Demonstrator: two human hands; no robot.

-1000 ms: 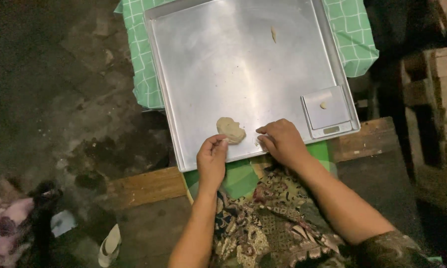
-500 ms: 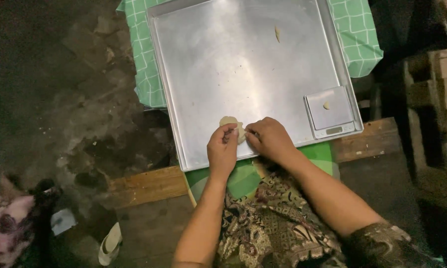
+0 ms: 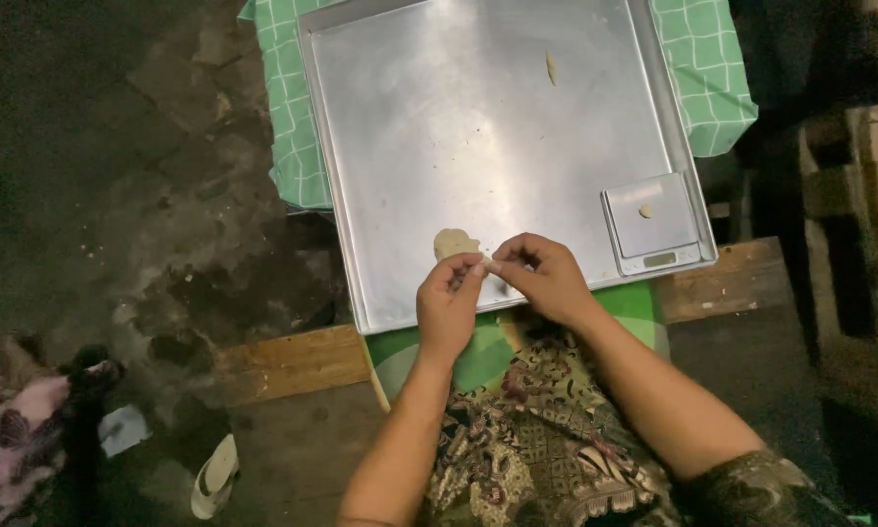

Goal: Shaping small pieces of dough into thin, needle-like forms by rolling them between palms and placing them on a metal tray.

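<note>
Hands meet over the near edge of a big metal tray (image 3: 439, 127), fingertips pinched together on a small bit of dough. The left hand (image 3: 449, 307) curls its thumb and forefinger shut at the tips; the right hand (image 3: 546, 278) does the same from the other side, and the two pinches touch. The bit they hold is too small and too hidden by the fingers to make out clearly. Just behind the left hand's fingertips a flat, pale piece of dough (image 3: 454, 242) lies on the tray, partly covered by the fingers; whether the pinched bit is joined to it, I cannot tell.

At the tray's near right corner sits a small scale (image 3: 654, 226) with a tiny crumb of dough (image 3: 644, 211) on its plate. Another scrap (image 3: 551, 66) lies far up the tray, well apart from the hands. A green checked cloth (image 3: 702, 68) spreads under the tray, and wooden planks (image 3: 293, 356) run beneath the near edge. The person's lap shows a patterned fabric (image 3: 537, 449). A light sandal (image 3: 215, 475) rests on the dark floor to the left.
</note>
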